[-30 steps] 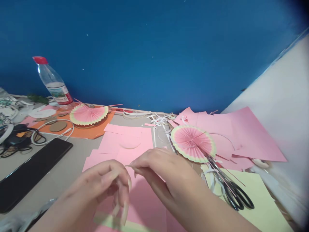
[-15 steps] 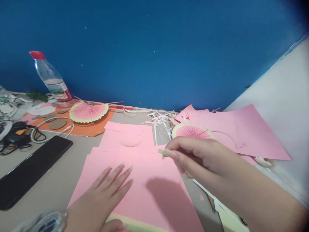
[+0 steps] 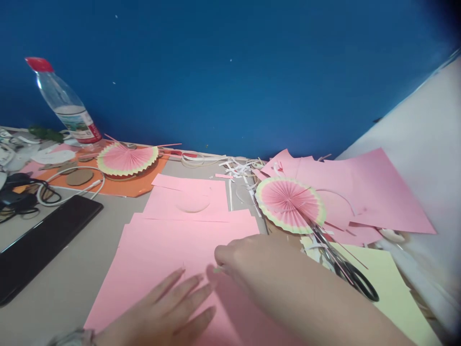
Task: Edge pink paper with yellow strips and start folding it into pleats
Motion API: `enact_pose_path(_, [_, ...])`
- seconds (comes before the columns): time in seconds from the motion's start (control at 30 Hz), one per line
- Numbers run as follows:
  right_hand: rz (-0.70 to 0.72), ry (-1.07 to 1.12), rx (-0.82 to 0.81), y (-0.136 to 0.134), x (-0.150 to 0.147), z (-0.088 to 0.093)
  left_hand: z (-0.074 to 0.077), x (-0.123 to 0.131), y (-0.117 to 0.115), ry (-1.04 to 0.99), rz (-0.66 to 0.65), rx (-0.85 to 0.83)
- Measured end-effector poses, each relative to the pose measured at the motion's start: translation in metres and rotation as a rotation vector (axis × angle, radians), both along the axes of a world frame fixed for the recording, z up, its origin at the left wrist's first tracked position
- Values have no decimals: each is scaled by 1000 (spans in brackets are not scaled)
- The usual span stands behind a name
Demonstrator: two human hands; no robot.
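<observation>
A large sheet of pink paper (image 3: 151,254) lies on the table in front of me. My left hand (image 3: 173,307) rests on it with fingers spread flat. Close by on the right, my right hand (image 3: 248,264) is closed in a pinch, low over the same sheet. A small piece of green paper (image 3: 217,270) pokes out at its fingertips; most of it is hidden by the hand. Another pink sheet (image 3: 169,197) with a curved cut lies beyond. Right of that sits a round pleated paper fan (image 3: 290,204), pink with a pale yellow-green rim.
Black-handled scissors (image 3: 355,278) lie on pale green paper (image 3: 392,269) at the right. A second pleated fan (image 3: 127,161) rests on orange card (image 3: 144,185). Further left are a phone (image 3: 46,245), a cable (image 3: 45,194) and a leaning bottle (image 3: 74,113). Paper scraps (image 3: 239,168) lie near the blue wall.
My right hand has moved down and left with the green piece, uncovering the right fan and the scissors. My left hand has shifted slightly down and right in view, still spread.
</observation>
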State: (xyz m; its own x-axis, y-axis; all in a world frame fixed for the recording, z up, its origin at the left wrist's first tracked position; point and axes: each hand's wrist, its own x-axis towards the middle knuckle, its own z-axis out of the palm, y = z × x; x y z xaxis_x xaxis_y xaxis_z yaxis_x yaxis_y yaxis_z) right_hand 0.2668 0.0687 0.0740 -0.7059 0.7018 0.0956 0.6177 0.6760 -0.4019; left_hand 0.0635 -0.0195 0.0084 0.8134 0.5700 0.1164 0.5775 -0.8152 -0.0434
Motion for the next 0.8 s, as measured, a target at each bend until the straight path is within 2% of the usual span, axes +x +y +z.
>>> enact_pose_path(0.1, [91,-126,-99,1,-13,0,-1,-12,5,46,93,40])
enact_pose_path(0.23, [128,-101,-422,12,-30,-11,-11,-6,-4,26,68,209])
enact_pose_path(0.33, [108,-112,-603,21,-36,-23,-14,-2,-8,-22,105,249])
enact_pose_path(0.5, [88,-130,-606,22,-39,-33,-23,-10,-11,-71,144,214])
enact_pose_path(0.67, [59,-198,-588,20,-49,-35,-37,-17,-17,-113,193,132])
enact_pose_path(0.8, [57,-272,-578,21,-57,-34,-39,-14,-19,-149,242,79])
